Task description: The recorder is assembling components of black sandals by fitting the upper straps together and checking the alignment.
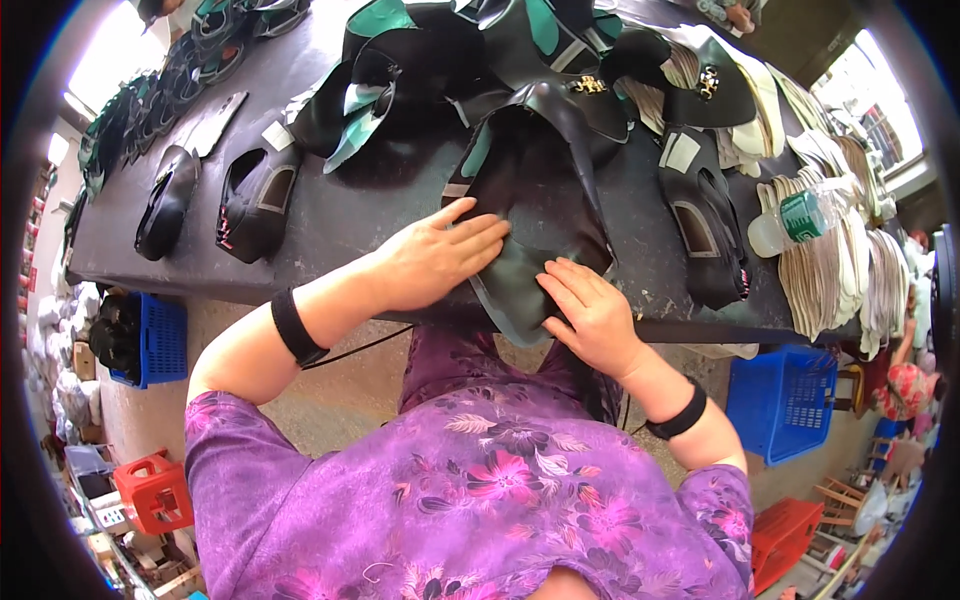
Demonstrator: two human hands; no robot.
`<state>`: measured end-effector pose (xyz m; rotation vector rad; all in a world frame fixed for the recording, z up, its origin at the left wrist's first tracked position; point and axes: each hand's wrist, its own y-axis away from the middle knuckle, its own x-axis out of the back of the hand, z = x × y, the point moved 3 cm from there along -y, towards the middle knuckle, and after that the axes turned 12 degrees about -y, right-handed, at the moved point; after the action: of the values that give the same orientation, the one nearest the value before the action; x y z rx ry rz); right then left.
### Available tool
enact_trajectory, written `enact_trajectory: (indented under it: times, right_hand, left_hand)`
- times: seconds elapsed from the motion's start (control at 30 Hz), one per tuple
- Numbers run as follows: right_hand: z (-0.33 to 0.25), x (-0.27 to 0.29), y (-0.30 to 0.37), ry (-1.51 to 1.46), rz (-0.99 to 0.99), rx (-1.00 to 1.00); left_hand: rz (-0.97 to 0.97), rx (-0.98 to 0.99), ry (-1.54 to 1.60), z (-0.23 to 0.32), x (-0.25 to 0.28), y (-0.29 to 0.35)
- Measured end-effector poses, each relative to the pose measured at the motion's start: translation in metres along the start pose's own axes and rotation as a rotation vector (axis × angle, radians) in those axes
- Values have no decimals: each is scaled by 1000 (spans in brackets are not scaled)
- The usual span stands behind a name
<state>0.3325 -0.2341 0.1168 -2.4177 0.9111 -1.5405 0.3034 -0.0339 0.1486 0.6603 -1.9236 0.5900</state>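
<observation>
A black shoe upper (535, 235) lies on the dark table in front of me, its near end hanging over the front edge. My left hand (450, 250) rests on its left side, fingers stretched flat over the surface. On the right, my right hand (590, 308) touches the near right edge of the same piece, with fingers extended and thumb apart. Further back is a heap of black shoe uppers (430, 90) with green linings. One upper there carries a gold buckle (588, 86).
Black shoe uppers (255, 205) stand at left, another upper (705, 220) at right. A plastic bottle (790, 222) with a green label lies against stacked pale fabric pieces (825, 270). Blue crates (780, 405) and a red stool (155, 492) are on the floor.
</observation>
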Motion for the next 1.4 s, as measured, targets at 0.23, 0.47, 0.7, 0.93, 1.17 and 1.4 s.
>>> enact_trajectory:
  times: [0.23, 0.47, 0.7, 0.93, 1.17, 1.4]
  right_hand:
    - [9, -10, 6, -136, 220, 23]
    - [1, -8, 21, -281, 72, 73]
    - [-6, -17, 17, -14, 174, 30]
    - [1, -22, 19, -297, 309, 69]
    - [-2, -3, 20, -307, 270, -3]
    - [6, 68, 51, -34, 10, 29]
  left_hand:
    - [52, 37, 430, 17, -9, -8]
    - [12, 21, 354, 26, -20, -3]
    - [47, 18, 111, 47, -24, -2]
    - [79, 67, 73, 56, -22, -4]
    - [92, 136, -129, 69, -9, -23]
    - [-133, 100, -70, 16, 4, -16]
